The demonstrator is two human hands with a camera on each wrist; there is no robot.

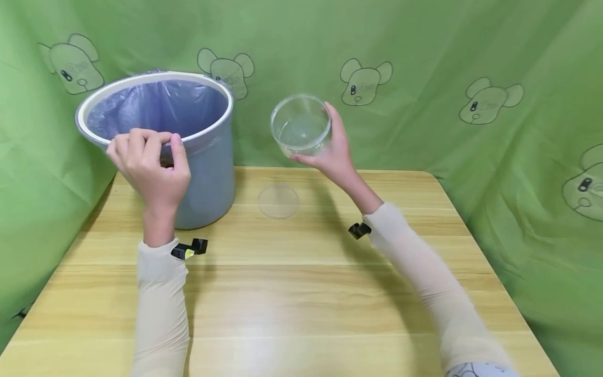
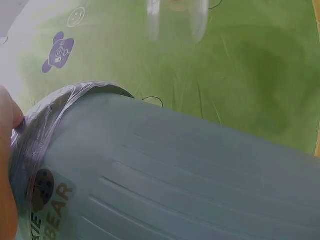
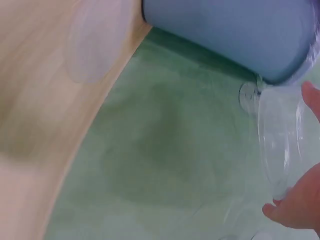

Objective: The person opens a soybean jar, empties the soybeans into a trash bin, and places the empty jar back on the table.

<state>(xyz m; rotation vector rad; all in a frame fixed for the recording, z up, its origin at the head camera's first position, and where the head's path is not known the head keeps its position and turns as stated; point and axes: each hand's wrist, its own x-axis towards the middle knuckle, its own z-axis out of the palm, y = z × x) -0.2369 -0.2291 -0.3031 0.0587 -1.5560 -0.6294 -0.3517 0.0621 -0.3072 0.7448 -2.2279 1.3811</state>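
A blue-grey trash can (image 1: 207, 178) with a white rim ring and a thin plastic bag (image 1: 188, 102) lining it stands at the back left of the table. My left hand (image 1: 153, 165) grips the front of its rim, fingers over the edge; in the left wrist view, part of that hand (image 2: 6, 165) lies against the bag's folded-over edge. To the right of the can, my right hand (image 1: 332, 144) holds a round clear plastic container (image 1: 301, 131) above the table, thumb and fingers around its side. A clear round lid (image 1: 278, 201) lies flat on the wood below.
The wooden table (image 1: 282, 303) ends at the back near a green cloth (image 1: 301, 47) printed with bear heads. The cloth also hangs along both sides. Each wrist carries a small black camera (image 1: 188, 248) over a pale sleeve.
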